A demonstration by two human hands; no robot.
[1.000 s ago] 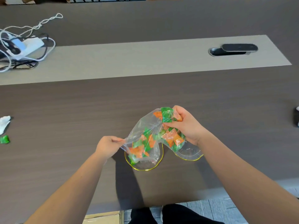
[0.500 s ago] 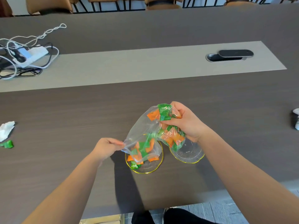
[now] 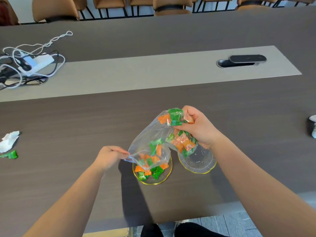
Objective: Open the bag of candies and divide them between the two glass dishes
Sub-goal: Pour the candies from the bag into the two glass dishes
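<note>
A clear plastic candy bag (image 3: 147,139) hangs tilted above two yellow-rimmed glass dishes. My left hand (image 3: 109,157) pinches the bag's open lower corner over the left dish (image 3: 166,177). My right hand (image 3: 198,129) squeezes the bag's raised back end, which bulges with orange and green wrapped candies (image 3: 183,144). Several candies (image 3: 150,171) lie in the left dish below the bag's mouth. The right dish (image 3: 203,165) holds nothing that I can see; the bag and my right hand overhang its far rim.
The dishes stand near the front edge of a long dark table (image 3: 68,127). At far left lie a white wrapper scrap (image 3: 9,141) and a green candy (image 3: 10,155). A power strip with tangled cables (image 3: 32,63) sits back left. A cable port (image 3: 241,61) is back right. Chairs line the far side.
More candies have dropped out of the bag's mouth into the left dish. My right hand has raised the back end of the bag slightly. My head has tilted up, showing the chairs.
</note>
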